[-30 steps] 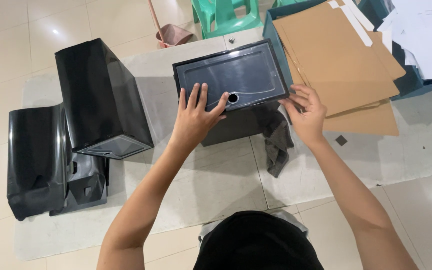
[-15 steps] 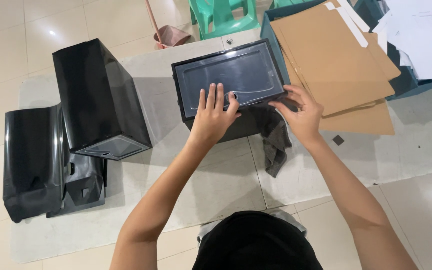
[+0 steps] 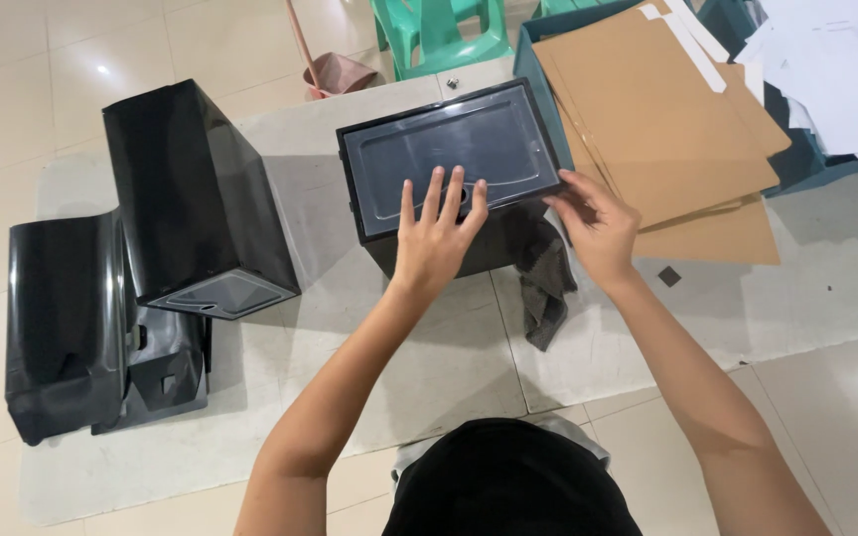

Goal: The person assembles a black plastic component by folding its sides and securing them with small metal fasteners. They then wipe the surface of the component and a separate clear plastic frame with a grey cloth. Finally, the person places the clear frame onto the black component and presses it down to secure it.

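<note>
Black plastic box (image 3: 449, 164) stands on the pale floor mat (image 3: 588, 337), lid panel facing up. The left hand (image 3: 436, 241) lies flat on the panel, fingers spread. The right hand (image 3: 596, 226) holds the box's right corner, apparently pinching it. A grey cloth (image 3: 546, 283) hangs beside it; brown cardboard sheets (image 3: 647, 109) lie just right.

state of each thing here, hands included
left hand: flat, fingers spread on the panel
right hand: gripping the panel's right edge
flat panel: lying level on top of a black box
tall black box: tipped over on its side
black moulded parts: stacked on the floor
cardboard sheets: piled flat
grey cloth: crumpled
</note>
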